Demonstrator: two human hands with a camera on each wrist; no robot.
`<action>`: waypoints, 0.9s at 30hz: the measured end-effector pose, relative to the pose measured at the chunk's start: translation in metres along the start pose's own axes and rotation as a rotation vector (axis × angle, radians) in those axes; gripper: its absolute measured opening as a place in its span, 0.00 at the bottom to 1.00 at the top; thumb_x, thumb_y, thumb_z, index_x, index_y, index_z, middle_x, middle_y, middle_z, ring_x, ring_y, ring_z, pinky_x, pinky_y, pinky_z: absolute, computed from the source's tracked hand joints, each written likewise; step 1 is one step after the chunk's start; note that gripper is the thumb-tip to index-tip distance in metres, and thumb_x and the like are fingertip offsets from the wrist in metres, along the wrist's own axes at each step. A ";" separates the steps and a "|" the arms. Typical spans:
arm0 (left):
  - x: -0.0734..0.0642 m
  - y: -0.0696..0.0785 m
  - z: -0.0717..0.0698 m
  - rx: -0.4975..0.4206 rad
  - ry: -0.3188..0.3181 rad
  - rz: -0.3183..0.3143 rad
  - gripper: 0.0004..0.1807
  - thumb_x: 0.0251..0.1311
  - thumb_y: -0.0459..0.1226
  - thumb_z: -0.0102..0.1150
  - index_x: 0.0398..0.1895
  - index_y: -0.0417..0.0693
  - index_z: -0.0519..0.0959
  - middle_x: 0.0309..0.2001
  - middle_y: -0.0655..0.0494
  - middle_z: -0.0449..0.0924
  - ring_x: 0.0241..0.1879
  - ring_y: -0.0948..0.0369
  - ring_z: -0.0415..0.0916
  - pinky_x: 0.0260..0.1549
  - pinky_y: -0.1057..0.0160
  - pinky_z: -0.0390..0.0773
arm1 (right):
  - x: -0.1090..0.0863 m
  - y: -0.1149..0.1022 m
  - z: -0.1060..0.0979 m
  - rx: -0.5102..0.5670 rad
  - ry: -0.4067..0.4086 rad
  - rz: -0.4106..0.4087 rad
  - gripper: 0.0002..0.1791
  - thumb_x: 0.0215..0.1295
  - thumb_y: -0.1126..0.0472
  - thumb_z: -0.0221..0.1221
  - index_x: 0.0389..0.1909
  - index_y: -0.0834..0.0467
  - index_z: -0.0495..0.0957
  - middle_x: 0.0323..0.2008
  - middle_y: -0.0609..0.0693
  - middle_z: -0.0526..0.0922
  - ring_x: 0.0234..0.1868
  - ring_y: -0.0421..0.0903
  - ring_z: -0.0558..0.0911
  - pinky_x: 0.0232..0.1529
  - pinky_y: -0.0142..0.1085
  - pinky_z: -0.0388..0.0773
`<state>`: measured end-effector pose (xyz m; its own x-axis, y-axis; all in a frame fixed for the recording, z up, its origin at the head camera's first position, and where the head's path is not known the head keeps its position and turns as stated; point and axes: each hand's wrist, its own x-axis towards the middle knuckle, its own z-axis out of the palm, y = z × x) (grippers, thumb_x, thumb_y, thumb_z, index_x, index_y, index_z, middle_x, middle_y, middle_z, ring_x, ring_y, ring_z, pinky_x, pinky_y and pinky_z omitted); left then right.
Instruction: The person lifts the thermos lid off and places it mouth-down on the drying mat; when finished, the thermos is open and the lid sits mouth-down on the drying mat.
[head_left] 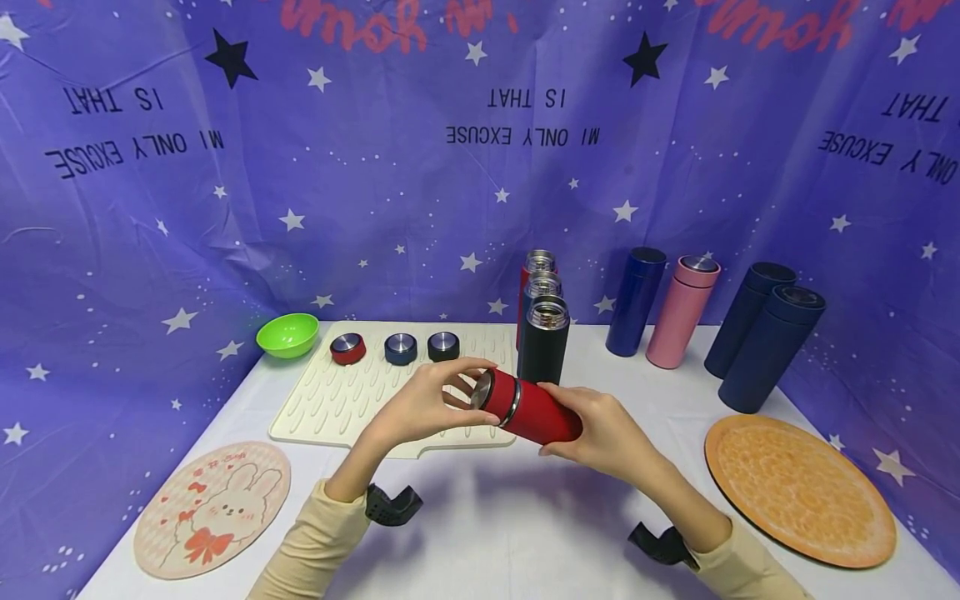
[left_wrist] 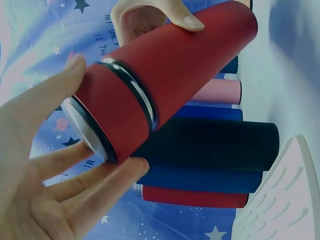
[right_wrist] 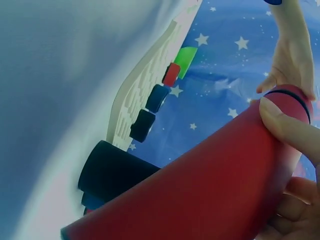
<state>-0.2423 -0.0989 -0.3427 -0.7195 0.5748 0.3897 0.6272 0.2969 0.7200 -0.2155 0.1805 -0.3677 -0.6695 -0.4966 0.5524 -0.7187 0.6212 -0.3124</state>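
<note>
Above the white table, a red thermos bottle (head_left: 546, 414) is tilted on its side. Its red lid (head_left: 499, 393) points left, and a shiny silver ring shows between lid and body. My left hand (head_left: 429, 402) holds the lid between thumb and fingers, seen close up in the left wrist view. Round the body curls my right hand (head_left: 603, 429), its thumb (right_wrist: 272, 114) along the side. Just behind stand three lidless bottles in a row: a black one (head_left: 545, 343), a blue one (head_left: 534, 288) and a red one (head_left: 524, 292).
On a cream drying mat (head_left: 322, 412) sit a red lid (head_left: 347, 349), a blue lid (head_left: 401, 349) and a black lid (head_left: 443, 347). A green bowl (head_left: 288, 337) stands behind left. Several lidded bottles, one pink (head_left: 681, 315), stand right. Round mats, rabbit (head_left: 217, 508) and orange (head_left: 802, 492), lie either side.
</note>
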 end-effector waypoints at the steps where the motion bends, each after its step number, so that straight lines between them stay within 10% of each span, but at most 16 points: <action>1: 0.000 0.000 0.000 0.006 -0.004 0.014 0.37 0.46 0.46 0.76 0.62 0.52 0.73 0.51 0.59 0.79 0.42 0.62 0.80 0.37 0.65 0.83 | 0.000 0.000 0.000 0.002 0.001 -0.002 0.45 0.33 0.52 0.81 0.58 0.58 0.77 0.46 0.51 0.84 0.43 0.46 0.83 0.40 0.40 0.83; 12: 0.001 0.012 -0.002 -0.003 -0.125 0.376 0.35 0.43 0.25 0.74 0.59 0.41 0.74 0.61 0.44 0.72 0.61 0.55 0.69 0.48 0.58 0.80 | 0.000 0.009 -0.007 0.214 -0.211 0.112 0.42 0.40 0.46 0.77 0.60 0.54 0.76 0.47 0.44 0.84 0.42 0.37 0.82 0.41 0.35 0.82; 19: -0.002 0.032 -0.006 -0.056 -0.025 0.232 0.34 0.43 0.26 0.75 0.57 0.36 0.74 0.54 0.43 0.77 0.50 0.52 0.75 0.39 0.55 0.84 | 0.001 0.007 -0.005 0.164 -0.147 0.078 0.42 0.39 0.52 0.79 0.60 0.57 0.76 0.45 0.47 0.84 0.39 0.38 0.82 0.40 0.34 0.82; 27: 0.000 0.001 -0.008 -0.072 0.103 0.108 0.37 0.44 0.37 0.78 0.61 0.53 0.73 0.53 0.62 0.77 0.49 0.60 0.76 0.38 0.60 0.84 | 0.001 0.009 -0.010 0.101 -0.090 0.084 0.43 0.38 0.49 0.79 0.59 0.56 0.76 0.46 0.47 0.84 0.38 0.40 0.83 0.39 0.33 0.82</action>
<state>-0.2441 -0.1049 -0.3372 -0.6777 0.5186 0.5213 0.6825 0.1797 0.7085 -0.2208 0.1917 -0.3622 -0.7388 -0.5009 0.4508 -0.6718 0.6007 -0.4335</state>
